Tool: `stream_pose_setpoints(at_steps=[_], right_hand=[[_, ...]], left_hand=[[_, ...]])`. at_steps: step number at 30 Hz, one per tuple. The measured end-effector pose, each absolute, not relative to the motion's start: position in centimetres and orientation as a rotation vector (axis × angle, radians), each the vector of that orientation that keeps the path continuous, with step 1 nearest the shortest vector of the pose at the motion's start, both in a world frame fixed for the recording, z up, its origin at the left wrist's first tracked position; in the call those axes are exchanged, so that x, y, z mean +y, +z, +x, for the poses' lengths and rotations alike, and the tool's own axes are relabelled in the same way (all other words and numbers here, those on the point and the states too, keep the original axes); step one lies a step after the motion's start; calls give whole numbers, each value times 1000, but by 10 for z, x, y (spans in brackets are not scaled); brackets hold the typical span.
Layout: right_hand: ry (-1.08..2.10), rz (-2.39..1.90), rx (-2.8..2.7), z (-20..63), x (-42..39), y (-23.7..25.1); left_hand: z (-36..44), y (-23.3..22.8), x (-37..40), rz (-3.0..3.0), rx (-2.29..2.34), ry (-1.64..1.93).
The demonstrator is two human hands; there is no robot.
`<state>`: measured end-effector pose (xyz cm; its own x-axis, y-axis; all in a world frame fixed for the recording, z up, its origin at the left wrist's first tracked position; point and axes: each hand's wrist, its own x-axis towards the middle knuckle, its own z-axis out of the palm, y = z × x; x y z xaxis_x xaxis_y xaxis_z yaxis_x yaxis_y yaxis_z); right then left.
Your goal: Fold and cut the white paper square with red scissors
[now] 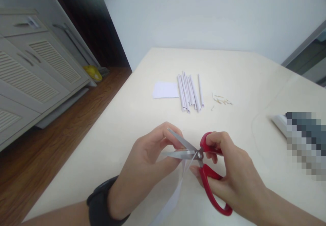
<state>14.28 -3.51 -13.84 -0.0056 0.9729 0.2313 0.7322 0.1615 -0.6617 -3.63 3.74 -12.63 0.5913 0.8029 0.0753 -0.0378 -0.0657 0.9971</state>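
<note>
My right hand (pixel 229 171) grips red-handled scissors (pixel 203 158), whose blades are spread apart and point left. My left hand (pixel 150 158) pinches a sheet of white paper (pixel 175 192) that hangs down below the blades, edge-on to the camera. The paper sits between the scissor blades near the pivot. A black watch is on my left wrist. Both hands hover over the near part of a cream table (pixel 142 114).
Further back on the table lie several rolled white paper tubes (pixel 189 92), a small white paper piece (pixel 165 90) left of them, and several toothpicks (pixel 221 100) to their right. A blurred object (pixel 305 141) sits at the right edge. Cabinets and wood floor lie left.
</note>
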Motion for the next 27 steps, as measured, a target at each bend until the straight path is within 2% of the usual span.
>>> stream_pose_setpoints(at_steps=[17,27], right_hand=[[347,-1643,-1847,146,-35,-133],[374,-1763,-1722,157,-27,-127]], left_hand=[[-38,-124,37,1517,658,830],[-39,-123,37,1514,701,846]])
